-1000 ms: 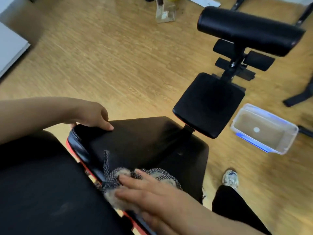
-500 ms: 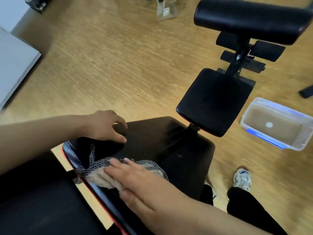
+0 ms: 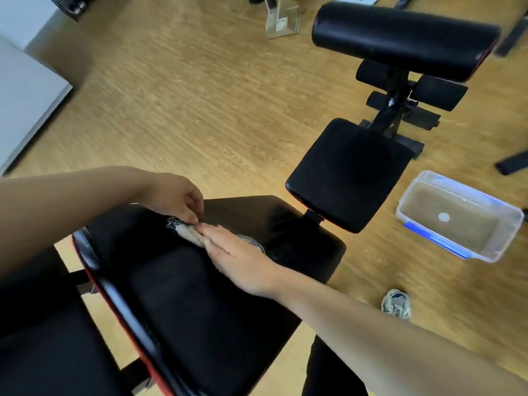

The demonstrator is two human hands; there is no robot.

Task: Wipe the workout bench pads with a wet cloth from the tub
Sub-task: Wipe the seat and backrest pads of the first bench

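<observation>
A black bench pad (image 3: 200,295) with a red edge fills the lower middle of the head view. On its far part lies a bunched cloth (image 3: 188,234), beige with a black-and-white checked side. My right hand (image 3: 237,255) lies flat on the cloth with straight fingers pressing it to the pad. My left hand (image 3: 174,197) pinches the cloth's far corner between curled fingers. A smaller black seat pad (image 3: 348,172) stands beyond, and above it a black roller pad (image 3: 400,38). The clear tub (image 3: 457,215) with murky water sits on the floor at right.
Wooden floor surrounds the bench. A second black pad (image 3: 43,352) sits at the lower left. My shoe (image 3: 397,302) and dark trouser leg are to the bench's right. A clear acrylic stand (image 3: 281,22) sits at the top, a white cabinet (image 3: 25,92) at left.
My right hand has slid the cloth away from me, from the pad's near edge toward its far end. My left hand shifted from resting on the pad to pinching the cloth's corner.
</observation>
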